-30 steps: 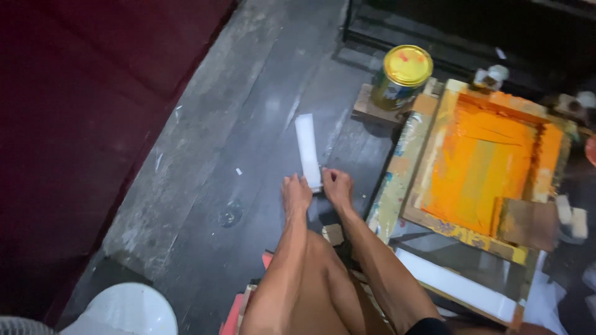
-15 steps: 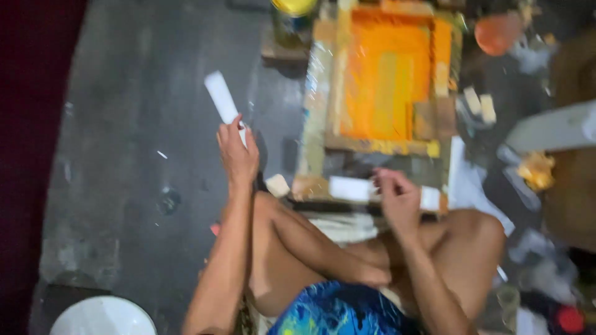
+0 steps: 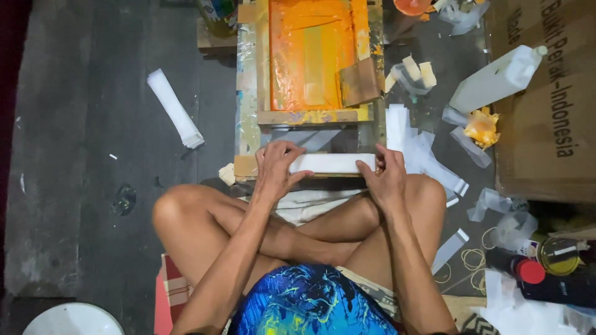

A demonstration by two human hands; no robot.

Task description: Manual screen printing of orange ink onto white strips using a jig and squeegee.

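I sit cross-legged on a dark floor facing a wooden printing screen frame (image 3: 248,93) coated in orange ink. Both hands rest on a long white strip (image 3: 332,163) lying across the frame's near edge. My left hand (image 3: 276,167) presses on the strip's left end. At the right end, my right hand (image 3: 385,177) grips it with fingers curled. A piece of brown card (image 3: 360,82) lies on the orange ink at the frame's lower right corner. A stack of similar white strips (image 3: 175,108) lies on the floor to the left.
A white plastic bottle (image 3: 496,80) lies on a cardboard box (image 3: 546,142) at right. More white strips (image 3: 428,158), an orange-stained rag (image 3: 482,127), rubber bands, cans (image 3: 559,255) and plastic scraps litter the right side. A paint tin (image 3: 217,15) stands far left of the frame; a white bowl (image 3: 71,319) sits bottom left.
The left hand left the strips on the floor and came over to the frame. Both hands now hold one white strip at the frame's near edge. The view has tilted down and right.
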